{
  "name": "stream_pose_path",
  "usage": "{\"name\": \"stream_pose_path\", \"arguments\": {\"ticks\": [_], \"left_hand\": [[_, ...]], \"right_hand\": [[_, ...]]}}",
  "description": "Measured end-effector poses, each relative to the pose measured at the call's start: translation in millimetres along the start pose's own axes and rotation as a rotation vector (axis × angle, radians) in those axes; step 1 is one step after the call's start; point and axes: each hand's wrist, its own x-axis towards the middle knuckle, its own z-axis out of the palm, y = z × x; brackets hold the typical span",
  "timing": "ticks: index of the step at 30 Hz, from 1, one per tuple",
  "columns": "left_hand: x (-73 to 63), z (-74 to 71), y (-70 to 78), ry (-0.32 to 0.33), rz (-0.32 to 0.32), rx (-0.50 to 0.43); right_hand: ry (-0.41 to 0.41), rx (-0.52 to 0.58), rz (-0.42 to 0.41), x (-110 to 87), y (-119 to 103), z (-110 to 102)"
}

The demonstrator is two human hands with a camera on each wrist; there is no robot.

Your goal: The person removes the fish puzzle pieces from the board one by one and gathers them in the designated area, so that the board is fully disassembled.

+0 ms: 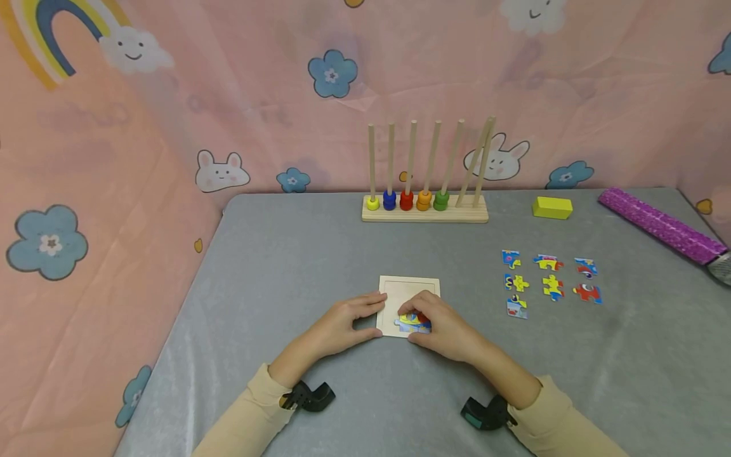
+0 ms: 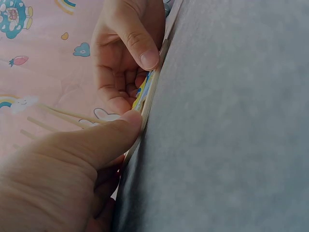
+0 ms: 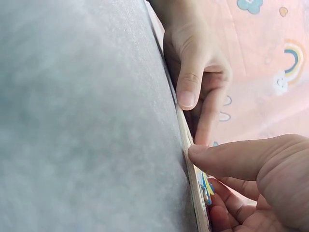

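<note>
A square wooden puzzle board [image 1: 391, 289] lies on the grey-covered table, with colourful joined jigsaw pieces [image 1: 412, 322] in its lower right part. My left hand [image 1: 344, 322] holds the board's left side, its thumb at the near corner and its fingers further up that edge. Over the pieces curls my right hand [image 1: 448, 327], fingertips on a yellow and blue puzzle piece [image 3: 204, 187] and thumb [image 3: 219, 157] at the board's near edge. The right fingers partly hide the pieces. In the left wrist view, the left thumb [image 2: 108, 137] lies along the board's rim.
Several loose jigsaw pieces [image 1: 553, 287] lie in rows to the right. Behind stands a wooden peg rack [image 1: 425, 216] with coloured beads, beside a yellow block [image 1: 552, 207]. A purple glittery tube-like object [image 1: 662, 225] lies at the far right. A pink printed cloth [image 1: 257, 95] hangs behind the table.
</note>
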Motion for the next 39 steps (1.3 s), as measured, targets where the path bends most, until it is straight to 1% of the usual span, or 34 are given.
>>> {"name": "stream_pose_path", "arguments": {"ticks": [8,14,21,29,33,37,39], "left_hand": [[-0.5,0.7,-0.3,0.006,0.003,0.000],[-0.6,0.0,1.3,0.008,0.013,0.002],[-0.7,-1.2,1.7,0.005,0.004,0.001],[-1.2,-1.6,1.2,0.006,0.004,0.005],[-1.5,-1.8,0.7,0.008,0.004,0.003],[-1.1,-1.4,1.0,0.006,0.003,0.003],[-0.4,-0.8,1.2,0.002,0.001,0.008]], "right_hand": [[0.002,0.014,-0.016,-1.4,-0.1,-1.5],[-0.008,-0.009,-0.031,-2.2,0.2,-2.6],[-0.009,-0.007,-0.026,-1.3,-0.9,-4.4],[0.002,-0.038,-0.039,-0.4,-3.7,-4.9],[0.016,-0.024,-0.040,0.4,-3.6,-5.3],[0.038,0.011,-0.056,0.1,1.2,-9.0],[0.044,0.047,-0.055,-1.1,4.4,-13.1]]}}
